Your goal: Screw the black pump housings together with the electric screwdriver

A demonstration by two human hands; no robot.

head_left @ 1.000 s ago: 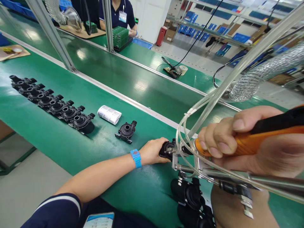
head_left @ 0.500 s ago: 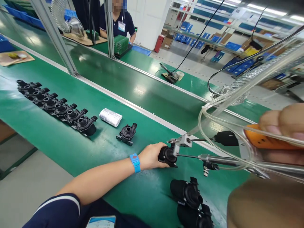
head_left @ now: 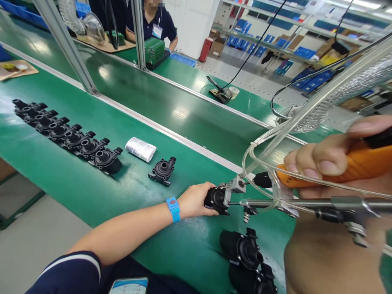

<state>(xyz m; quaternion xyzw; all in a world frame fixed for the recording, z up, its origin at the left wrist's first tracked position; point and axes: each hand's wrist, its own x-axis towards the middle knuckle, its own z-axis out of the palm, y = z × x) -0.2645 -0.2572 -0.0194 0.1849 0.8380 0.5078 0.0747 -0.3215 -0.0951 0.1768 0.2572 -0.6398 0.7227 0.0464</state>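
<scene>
Left hand grips a black pump on the green tabletop. Right hand is closed around an orange screwdriver; its metal tip fixture touches the pump. Clear tubing loops off the tool. Two more pumps lie just below. A single pump sits beside a label roll, next to a row of pumps. Another person works at the far line.

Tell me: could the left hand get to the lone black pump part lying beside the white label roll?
Probably yes. The left hand grips a pump housing, so it must let go first; bare green belt lies between it and the lone part.
</scene>
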